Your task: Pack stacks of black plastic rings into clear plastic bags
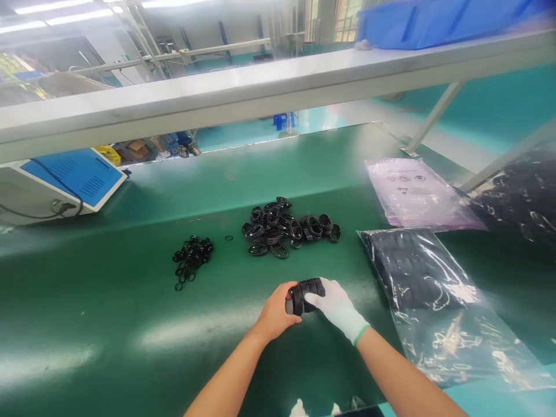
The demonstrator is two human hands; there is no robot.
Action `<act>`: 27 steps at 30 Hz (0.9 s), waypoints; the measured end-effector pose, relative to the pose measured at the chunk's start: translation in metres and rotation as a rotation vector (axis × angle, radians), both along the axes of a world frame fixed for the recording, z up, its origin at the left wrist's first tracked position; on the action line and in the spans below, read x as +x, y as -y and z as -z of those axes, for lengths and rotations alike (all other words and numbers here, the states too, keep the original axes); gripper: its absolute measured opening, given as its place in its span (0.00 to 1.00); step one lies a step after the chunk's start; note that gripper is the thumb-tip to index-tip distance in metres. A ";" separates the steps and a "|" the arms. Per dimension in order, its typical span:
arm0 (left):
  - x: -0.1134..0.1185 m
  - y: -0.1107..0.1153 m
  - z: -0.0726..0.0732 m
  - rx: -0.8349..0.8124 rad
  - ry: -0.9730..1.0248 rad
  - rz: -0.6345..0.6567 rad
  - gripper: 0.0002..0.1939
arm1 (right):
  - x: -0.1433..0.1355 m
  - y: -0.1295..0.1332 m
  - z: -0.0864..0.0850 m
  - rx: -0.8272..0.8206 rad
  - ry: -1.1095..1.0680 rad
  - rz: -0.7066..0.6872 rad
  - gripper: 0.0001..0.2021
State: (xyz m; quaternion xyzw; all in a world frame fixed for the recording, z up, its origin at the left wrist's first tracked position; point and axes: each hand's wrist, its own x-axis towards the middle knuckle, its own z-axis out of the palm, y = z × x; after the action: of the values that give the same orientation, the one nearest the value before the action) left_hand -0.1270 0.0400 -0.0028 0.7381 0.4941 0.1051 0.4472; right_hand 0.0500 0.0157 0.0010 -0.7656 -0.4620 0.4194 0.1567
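A row of black rings [309,287], packed side by side, lies between my two hands just above the green tabletop or on it; I cannot tell which. My left hand [277,310], bare, curls thumb and fingers around the row's left end. At the other end my right hand [336,304], in a white glove with a green cuff, clasps the rings, its thumb along the near side. Beyond the hands is a loose pile of black oval ring parts [271,226], some stacked together. Smaller black rings [191,258] form a heap to the left, with a single ring [229,237] apart.
On the right lie a clear plastic bag [434,301] with black parts inside and a pinkish printed bag [421,191]. A blue-topped machine [82,179] stands at the left. A white shelf [217,95] crosses above the table [108,313], bearing a blue bin [434,23].
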 end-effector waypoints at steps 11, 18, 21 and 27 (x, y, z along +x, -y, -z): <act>0.010 0.011 0.019 0.053 0.038 -0.074 0.41 | -0.005 -0.002 0.000 -0.058 0.095 -0.041 0.21; -0.004 -0.002 0.016 -0.036 0.134 0.029 0.40 | -0.015 -0.004 0.002 -0.105 0.222 0.008 0.28; -0.008 -0.016 0.015 -0.044 0.188 0.084 0.29 | -0.010 -0.003 0.003 -0.073 0.225 -0.039 0.26; 0.012 -0.039 0.012 0.218 -0.070 0.247 0.21 | -0.013 -0.004 0.000 -0.122 0.248 -0.072 0.26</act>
State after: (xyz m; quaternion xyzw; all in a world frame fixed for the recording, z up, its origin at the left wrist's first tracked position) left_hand -0.1153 0.0790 -0.0146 0.8407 0.4004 0.0766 0.3563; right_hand 0.0370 0.0194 0.0010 -0.8024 -0.4788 0.3542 0.0366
